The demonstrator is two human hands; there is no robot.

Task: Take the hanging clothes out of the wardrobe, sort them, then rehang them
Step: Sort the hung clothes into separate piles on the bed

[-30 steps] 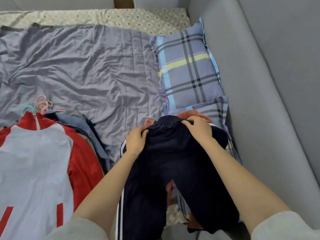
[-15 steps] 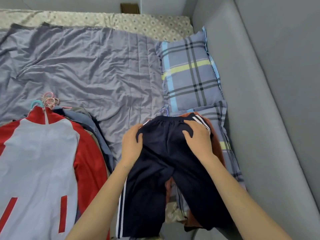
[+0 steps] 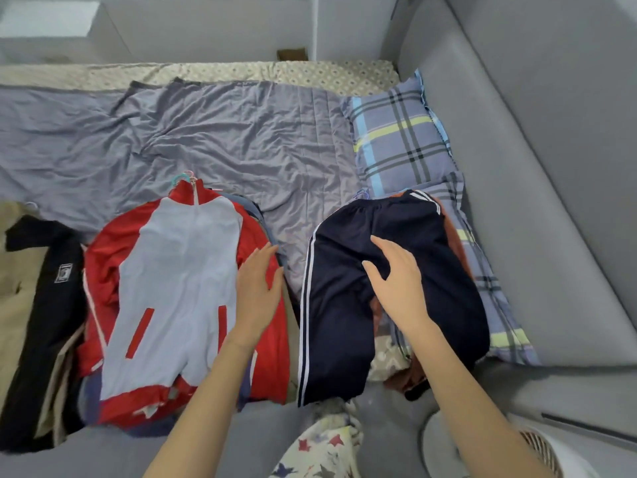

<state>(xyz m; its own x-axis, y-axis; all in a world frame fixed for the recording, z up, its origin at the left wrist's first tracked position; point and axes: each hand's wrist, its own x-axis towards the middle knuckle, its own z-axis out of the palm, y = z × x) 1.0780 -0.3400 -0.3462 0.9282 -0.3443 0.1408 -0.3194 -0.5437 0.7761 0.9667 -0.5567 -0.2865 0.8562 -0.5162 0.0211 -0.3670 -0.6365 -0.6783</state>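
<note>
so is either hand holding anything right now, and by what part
Nothing is held. The left hand is open over the red and grey jacket, and the right hand is open above the navy track pants.

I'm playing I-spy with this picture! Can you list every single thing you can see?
jacket: 1, red and light blue, top of the left pile
track pants: 1, navy with white stripes, top of the right pile
dark garment: 1, black, far left
pillow: 1, blue plaid, by the wall
blanket: 1, grey-purple, spread over the bed
hangers: a few, pastel, above the jacket collar
left hand: open, over the jacket's edge
right hand: open, over the track pants
</note>
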